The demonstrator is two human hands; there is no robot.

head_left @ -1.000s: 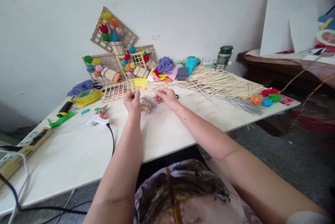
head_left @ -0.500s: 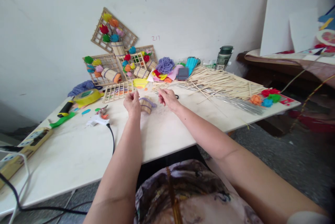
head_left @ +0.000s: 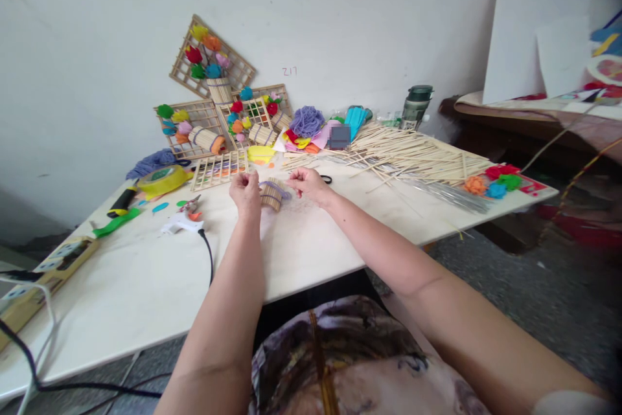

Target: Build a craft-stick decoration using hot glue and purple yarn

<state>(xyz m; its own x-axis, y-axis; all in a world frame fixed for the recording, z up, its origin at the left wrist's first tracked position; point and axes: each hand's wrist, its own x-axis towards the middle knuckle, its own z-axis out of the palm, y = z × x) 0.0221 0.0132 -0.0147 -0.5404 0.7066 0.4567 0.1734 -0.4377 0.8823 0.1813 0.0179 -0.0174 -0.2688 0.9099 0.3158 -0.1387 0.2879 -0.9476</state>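
A small roll of short wooden sticks [head_left: 271, 198] lies on the white table between my hands. Purple yarn [head_left: 278, 189] is wrapped around it, with a loose bit curling out on its right. Just left of the roll, my left hand [head_left: 245, 193] is closed in a pinch, thumb against the fingers. On the other side my right hand [head_left: 310, 186] has its thumb and forefinger pinched close to the yarn's right end. Whatever either pinch holds is too thin or hidden to make out.
Behind stand stick lattices with felt flowers [head_left: 212, 56] and a purple yarn ball [head_left: 306, 121]. Loose sticks [head_left: 413, 153] spread right, near a dark bottle [head_left: 416, 106]. Leftward are yellow tape [head_left: 162, 180], a white corded glue gun [head_left: 182, 224] and a power strip [head_left: 48, 279].
My right hand first drew back from the roll with its fingers curling in, then came left toward it again. My left hand and the roll have hardly moved.
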